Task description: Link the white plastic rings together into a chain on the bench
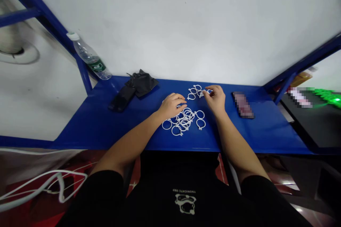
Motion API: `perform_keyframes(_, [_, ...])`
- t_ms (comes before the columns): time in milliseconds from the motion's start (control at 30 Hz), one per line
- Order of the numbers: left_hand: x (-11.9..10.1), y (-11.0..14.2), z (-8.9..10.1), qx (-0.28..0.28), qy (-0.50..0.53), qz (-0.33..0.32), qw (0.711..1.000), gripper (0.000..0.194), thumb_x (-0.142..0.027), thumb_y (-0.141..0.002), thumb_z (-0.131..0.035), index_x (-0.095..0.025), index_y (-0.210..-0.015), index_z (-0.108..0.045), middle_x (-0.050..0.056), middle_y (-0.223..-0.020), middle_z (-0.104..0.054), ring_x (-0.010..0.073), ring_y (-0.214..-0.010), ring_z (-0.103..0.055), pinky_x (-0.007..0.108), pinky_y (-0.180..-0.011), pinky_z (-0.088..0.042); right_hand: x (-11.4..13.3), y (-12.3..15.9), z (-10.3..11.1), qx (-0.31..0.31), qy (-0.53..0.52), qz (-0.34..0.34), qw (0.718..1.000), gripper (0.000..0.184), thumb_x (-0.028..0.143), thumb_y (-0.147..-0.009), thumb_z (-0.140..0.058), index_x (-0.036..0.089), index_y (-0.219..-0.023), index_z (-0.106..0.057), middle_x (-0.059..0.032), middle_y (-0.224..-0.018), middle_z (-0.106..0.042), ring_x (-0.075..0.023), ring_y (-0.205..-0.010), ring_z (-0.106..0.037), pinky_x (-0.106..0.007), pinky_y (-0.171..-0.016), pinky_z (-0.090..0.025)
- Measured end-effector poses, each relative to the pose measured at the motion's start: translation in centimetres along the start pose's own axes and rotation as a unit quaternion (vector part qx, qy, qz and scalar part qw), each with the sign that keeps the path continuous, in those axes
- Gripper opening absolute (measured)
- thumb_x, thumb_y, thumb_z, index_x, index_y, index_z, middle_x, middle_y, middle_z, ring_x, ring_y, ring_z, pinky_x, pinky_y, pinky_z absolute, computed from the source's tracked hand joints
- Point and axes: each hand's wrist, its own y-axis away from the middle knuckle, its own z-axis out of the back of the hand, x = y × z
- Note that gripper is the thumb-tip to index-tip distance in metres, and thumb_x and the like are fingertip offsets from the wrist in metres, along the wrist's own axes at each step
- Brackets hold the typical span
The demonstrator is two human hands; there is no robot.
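Observation:
Several white plastic rings [185, 120] lie in a loose pile on the blue table [106, 124], with a smaller group of rings [194, 91] farther back. My left hand [172, 105] rests on the near pile, fingers curled and touching a ring. My right hand [216, 98] is beside the far group, thumb and fingers pinched on one white ring [206, 93].
A dark phone [121, 98] and a crumpled black cloth [141, 82] lie at the table's back left. A plastic water bottle [90, 58] leans by the blue frame post. Another phone [243, 104] lies to the right. White cables [39, 184] hang at lower left.

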Motion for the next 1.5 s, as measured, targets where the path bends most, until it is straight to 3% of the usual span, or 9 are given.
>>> perform_keyframes(67, [0.1,0.0,-0.2,0.022,0.004,-0.006,1.000,0.012,-0.031,-0.100,-0.075,-0.021,-0.103,-0.081,0.008,-0.110,-0.077,0.0223,-0.101,-0.070,0.044,-0.095,-0.058,-0.1,0.2,-0.6,0.037,0.000,0.020,0.999,0.024,0.037,-0.099,-0.063,0.021,-0.110,-0.077,-0.0120,-0.115,-0.075,-0.0220,-0.077,-0.066,-0.040,-0.083,-0.059])
perform_keyframes(233, [0.3,0.2,-0.2,0.066,0.003,0.010,0.998,0.013,-0.033,-0.101,-0.073,-0.022,-0.105,-0.080,0.006,-0.112,-0.078,0.0221,-0.102,-0.070,0.044,-0.099,-0.056,1.0,1.7,-3.0,0.198,0.019,0.106,0.974,0.036,0.021,-0.100,-0.057,0.024,-0.132,-0.074,-0.0124,-0.131,-0.073,-0.0287,-0.114,-0.071,-0.040,-0.092,-0.060])
perform_keyframes(367, [0.3,0.3,-0.2,0.084,0.004,0.019,0.996,0.013,-0.032,-0.101,-0.073,-0.022,-0.107,-0.080,0.006,-0.112,-0.078,0.0215,-0.101,-0.070,0.042,-0.099,-0.055,1.2,2.2,-3.9,0.257,0.060,0.107,0.959,0.039,0.019,-0.102,-0.056,0.025,-0.137,-0.072,-0.0111,-0.127,-0.075,-0.0255,-0.108,-0.073,-0.035,-0.090,-0.059])
perform_keyframes(533, [0.4,0.3,-0.3,0.094,-0.019,0.039,0.995,0.018,-0.034,-0.100,-0.074,-0.022,-0.112,-0.080,0.006,-0.114,-0.079,0.0237,-0.104,-0.071,0.044,-0.097,-0.054,0.9,1.9,-3.5,0.259,0.052,0.108,0.958,0.028,0.024,-0.103,-0.059,0.022,-0.123,-0.079,-0.0111,-0.114,-0.077,-0.0245,-0.098,-0.073,-0.036,-0.088,-0.057])
perform_keyframes(700, [0.6,0.3,-0.2,0.057,-0.043,0.065,0.995,0.022,-0.034,-0.101,-0.073,-0.023,-0.118,-0.080,0.008,-0.117,-0.080,0.0248,-0.106,-0.072,0.044,-0.096,-0.054,2.0,2.3,-2.9,0.192,-0.072,0.143,0.968,0.025,0.032,-0.105,-0.059,0.023,-0.116,-0.079,-0.0086,-0.101,-0.079,-0.0236,-0.091,-0.072,-0.038,-0.087,-0.058])
perform_keyframes(933, [0.5,0.1,0.1,0.025,-0.028,0.020,0.999,0.021,-0.032,-0.106,-0.064,-0.022,-0.099,-0.080,0.005,-0.101,-0.081,0.0216,-0.094,-0.073,0.042,-0.090,-0.052,3.7,3.1,-2.3,0.182,-0.168,0.189,0.950,0.025,0.038,-0.108,-0.058,0.027,-0.114,-0.080,-0.0076,-0.105,-0.081,-0.0226,-0.094,-0.076,-0.038,-0.087,-0.061])
perform_keyframes(1067, [0.4,0.2,0.2,0.010,-0.022,-0.005,1.000,0.025,-0.032,-0.106,-0.061,-0.023,-0.092,-0.079,0.005,-0.096,-0.080,0.0210,-0.092,-0.073,0.042,-0.089,-0.052,3.9,3.2,-2.2,0.191,-0.182,0.179,0.948,0.024,0.037,-0.108,-0.058,0.027,-0.109,-0.081,-0.0071,-0.103,-0.082,-0.0230,-0.094,-0.077,-0.038,-0.087,-0.061])
perform_keyframes(1333, [0.2,0.1,0.6,0.035,-0.025,-0.017,0.999,0.027,-0.029,-0.106,-0.058,-0.023,-0.087,-0.077,0.005,-0.094,-0.080,0.0213,-0.094,-0.073,0.043,-0.091,-0.052,4.2,3.3,-2.4,0.189,-0.200,0.178,0.945,0.023,0.034,-0.107,-0.058,0.025,-0.101,-0.077,-0.0056,-0.095,-0.081,-0.0212,-0.087,-0.077,-0.035,-0.082,-0.060])
perform_keyframes(1500, [0.4,0.0,0.4,0.030,-0.021,-0.012,0.999,0.023,-0.028,-0.104,-0.062,-0.023,-0.087,-0.077,0.004,-0.094,-0.080,0.0206,-0.093,-0.073,0.042,-0.092,-0.051,4.2,3.1,-1.9,0.203,-0.154,0.174,0.951,0.026,0.038,-0.108,-0.055,0.025,-0.106,-0.078,-0.0068,-0.102,-0.082,-0.0223,-0.093,-0.077,-0.036,-0.086,-0.061])
